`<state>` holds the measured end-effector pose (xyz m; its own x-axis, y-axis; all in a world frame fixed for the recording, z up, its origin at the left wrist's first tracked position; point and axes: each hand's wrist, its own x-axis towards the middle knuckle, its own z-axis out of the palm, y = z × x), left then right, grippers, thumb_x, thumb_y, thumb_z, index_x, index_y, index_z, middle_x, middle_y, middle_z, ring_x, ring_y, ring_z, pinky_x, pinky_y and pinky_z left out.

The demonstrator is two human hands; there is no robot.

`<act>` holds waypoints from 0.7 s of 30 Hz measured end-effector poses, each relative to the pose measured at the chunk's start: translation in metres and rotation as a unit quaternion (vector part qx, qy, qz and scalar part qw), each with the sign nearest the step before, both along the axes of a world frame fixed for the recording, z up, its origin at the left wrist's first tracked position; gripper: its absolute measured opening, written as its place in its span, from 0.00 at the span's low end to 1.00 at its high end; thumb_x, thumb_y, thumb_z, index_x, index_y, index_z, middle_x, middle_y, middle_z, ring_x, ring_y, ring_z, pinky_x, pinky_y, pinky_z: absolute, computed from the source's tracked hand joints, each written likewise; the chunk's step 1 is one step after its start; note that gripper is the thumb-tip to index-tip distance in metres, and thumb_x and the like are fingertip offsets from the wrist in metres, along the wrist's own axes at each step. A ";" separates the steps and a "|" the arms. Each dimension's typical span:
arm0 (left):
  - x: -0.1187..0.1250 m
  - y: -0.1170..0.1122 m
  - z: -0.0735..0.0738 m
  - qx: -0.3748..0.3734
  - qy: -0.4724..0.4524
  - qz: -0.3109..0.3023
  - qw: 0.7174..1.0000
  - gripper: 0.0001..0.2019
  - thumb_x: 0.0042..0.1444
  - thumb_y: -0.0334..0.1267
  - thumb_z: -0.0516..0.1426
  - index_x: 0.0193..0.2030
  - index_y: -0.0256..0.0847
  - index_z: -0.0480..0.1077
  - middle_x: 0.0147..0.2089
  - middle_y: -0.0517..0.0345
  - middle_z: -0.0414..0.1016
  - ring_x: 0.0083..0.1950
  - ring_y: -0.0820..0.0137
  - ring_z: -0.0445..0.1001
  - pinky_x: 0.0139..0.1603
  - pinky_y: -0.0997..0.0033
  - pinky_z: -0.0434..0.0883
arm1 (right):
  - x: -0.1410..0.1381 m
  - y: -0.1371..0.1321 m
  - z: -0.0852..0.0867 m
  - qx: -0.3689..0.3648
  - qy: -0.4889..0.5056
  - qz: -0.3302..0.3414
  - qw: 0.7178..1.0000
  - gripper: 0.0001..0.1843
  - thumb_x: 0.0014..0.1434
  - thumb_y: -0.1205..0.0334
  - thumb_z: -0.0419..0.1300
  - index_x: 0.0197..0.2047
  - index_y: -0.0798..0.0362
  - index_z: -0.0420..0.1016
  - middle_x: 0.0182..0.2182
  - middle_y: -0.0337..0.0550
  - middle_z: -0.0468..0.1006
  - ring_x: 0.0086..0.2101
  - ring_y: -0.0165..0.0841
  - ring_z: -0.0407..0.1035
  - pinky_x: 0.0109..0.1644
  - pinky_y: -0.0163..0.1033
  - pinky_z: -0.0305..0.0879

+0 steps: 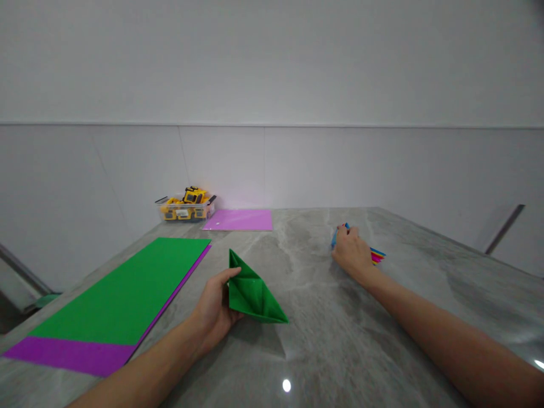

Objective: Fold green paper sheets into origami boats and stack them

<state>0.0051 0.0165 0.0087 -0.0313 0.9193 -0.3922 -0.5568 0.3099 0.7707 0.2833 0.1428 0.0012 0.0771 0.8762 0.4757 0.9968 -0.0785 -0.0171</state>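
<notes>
My left hand (215, 309) grips a folded green paper boat (251, 294) by its left end and holds it just above the grey marble table (323, 328). My right hand (352, 252) reaches far forward and rests on a small stack of coloured paper sheets (377, 255), with blue, red and yellow edges showing round it. Its fingers curl down over the stack.
A large green sheet (127, 292) lies on a purple sheet (72, 356) at the left. A pink-purple sheet (238, 220) lies by the wall. Beside it stands a clear box with a yellow toy truck (187, 205). A chair back (504, 228) shows at the right.
</notes>
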 end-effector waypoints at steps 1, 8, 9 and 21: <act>-0.001 -0.001 0.000 0.008 -0.002 -0.015 1.000 0.11 0.60 0.34 0.51 0.33 0.32 0.72 0.29 0.48 0.78 0.27 0.63 0.77 0.31 0.63 0.77 | -0.002 -0.001 0.000 -0.008 0.008 0.002 1.000 0.20 0.58 0.71 0.51 0.53 0.68 0.66 0.44 0.69 0.72 0.40 0.49 0.74 0.40 0.45 0.67; -0.003 -0.002 -0.006 0.026 0.006 -0.061 0.998 0.08 0.57 0.29 0.53 0.35 0.30 0.73 0.34 0.44 0.80 0.33 0.63 0.79 0.39 0.64 0.77 | -0.022 -0.018 0.019 -0.073 0.078 0.103 0.989 0.14 0.54 0.66 0.58 0.43 0.65 0.75 0.34 0.64 0.79 0.38 0.51 0.75 0.40 0.46 0.66; -0.002 -0.001 -0.006 0.026 0.004 -0.059 0.998 0.08 0.58 0.29 0.53 0.35 0.30 0.73 0.34 0.44 0.80 0.33 0.63 0.79 0.40 0.64 0.77 | -0.026 -0.021 0.021 -0.073 0.095 0.128 0.985 0.16 0.55 0.64 0.58 0.46 0.63 0.75 0.36 0.61 0.79 0.40 0.49 0.75 0.41 0.44 0.66; -0.006 0.001 0.001 0.004 -0.047 0.009 0.999 0.14 0.63 0.46 0.53 0.36 0.36 0.71 0.29 0.51 0.77 0.26 0.65 0.77 0.27 0.66 0.77 | -0.065 -0.050 -0.006 -0.231 0.654 0.309 0.651 0.33 0.50 0.52 0.67 0.57 0.55 0.67 0.38 0.47 0.81 0.33 0.36 0.75 0.35 0.40 0.70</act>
